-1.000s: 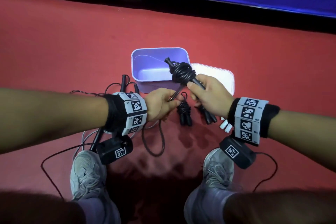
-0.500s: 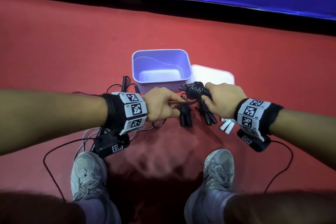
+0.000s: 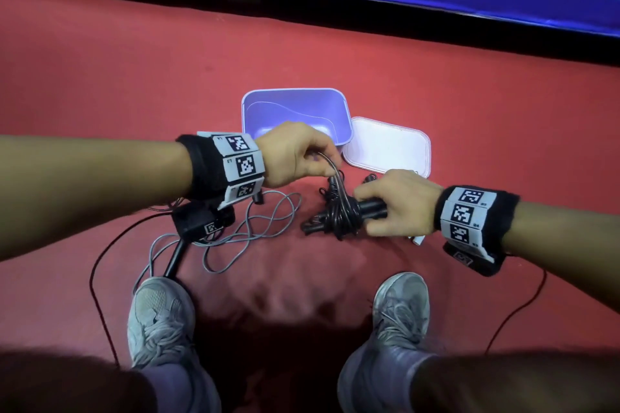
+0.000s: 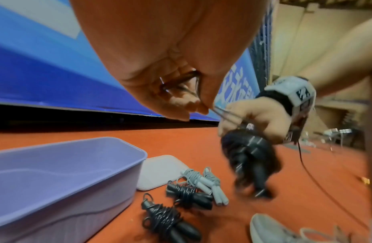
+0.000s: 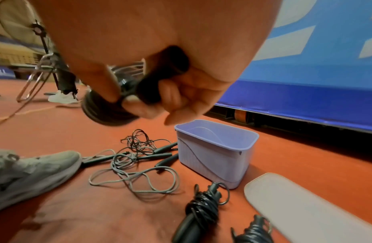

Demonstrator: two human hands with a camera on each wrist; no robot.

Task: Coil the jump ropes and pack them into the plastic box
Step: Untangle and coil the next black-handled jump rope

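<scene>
My right hand (image 3: 397, 203) had lowered the gripped black rope bundle (image 3: 337, 216) from twelve o'clock while my left hand (image 3: 295, 154) pinched its cord end tight, so packing came next.

Left hand (image 4: 160, 65) pinched a cord loop running to the black rope bundle (image 4: 249, 157) gripped by the right hand (image 4: 258, 121), above the purple box (image 4: 118, 164), lid (image 4: 158, 172) and three coiled ropes (image 4: 193, 194)

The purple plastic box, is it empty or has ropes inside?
Empty: the plastic box shows only its bare inside, and its lid lies beside it.
</scene>
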